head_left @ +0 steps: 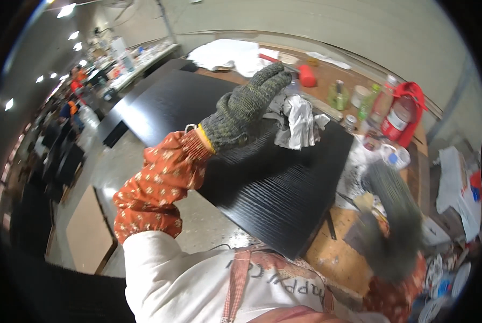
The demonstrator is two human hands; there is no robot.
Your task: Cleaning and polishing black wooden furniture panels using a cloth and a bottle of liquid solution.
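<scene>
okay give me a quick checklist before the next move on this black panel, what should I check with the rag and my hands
1. Left hand gloved and resting on the black panel: ok.
2. White rag within reach, lying on the panel beside the left hand: ok.
3. Left hand gripping the rag: cannot tell.
4. Right hand steady: not ok, it is motion-blurred.
5. Panel fully supported: not ok, its near corner overhangs the workbench.
6. Bottles clear of the panel edge: ok.
</scene>
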